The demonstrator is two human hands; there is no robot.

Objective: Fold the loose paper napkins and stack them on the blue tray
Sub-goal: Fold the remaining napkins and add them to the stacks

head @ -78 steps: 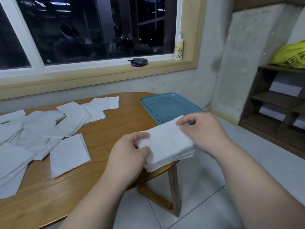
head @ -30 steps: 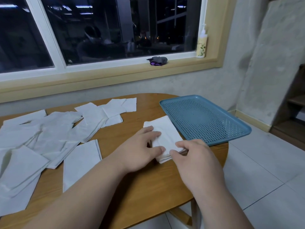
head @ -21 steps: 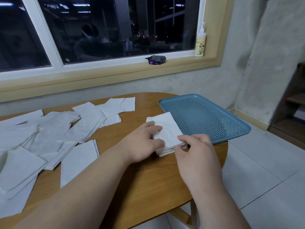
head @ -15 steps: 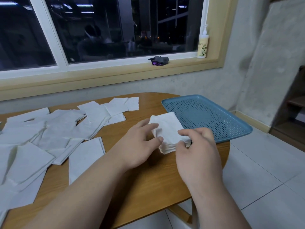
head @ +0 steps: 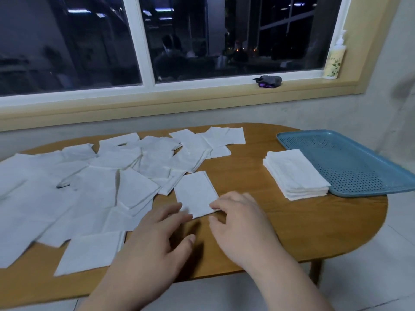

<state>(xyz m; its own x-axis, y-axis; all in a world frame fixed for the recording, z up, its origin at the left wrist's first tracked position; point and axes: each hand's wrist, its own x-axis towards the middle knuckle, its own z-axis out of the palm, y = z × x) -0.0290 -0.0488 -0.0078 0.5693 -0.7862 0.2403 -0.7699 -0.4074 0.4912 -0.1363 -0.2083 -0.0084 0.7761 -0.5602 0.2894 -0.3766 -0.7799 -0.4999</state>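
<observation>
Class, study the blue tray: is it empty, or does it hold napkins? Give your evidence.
Empty. The blue tray shows a bare perforated floor; the folded stack sits on the table at its rim.

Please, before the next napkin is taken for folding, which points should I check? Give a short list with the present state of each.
1. Single napkin lies flat, with no sheet on top: ok.
2. Left hand holds nothing, fingers straight at the napkin's near edge: ok.
3. Right hand grips the near corner: cannot tell, blurred.
4. Folded stack is on the blue tray: not ok, it sits on the table beside the tray.
5. Bare wood in front of the hands for folding: ok.
</observation>
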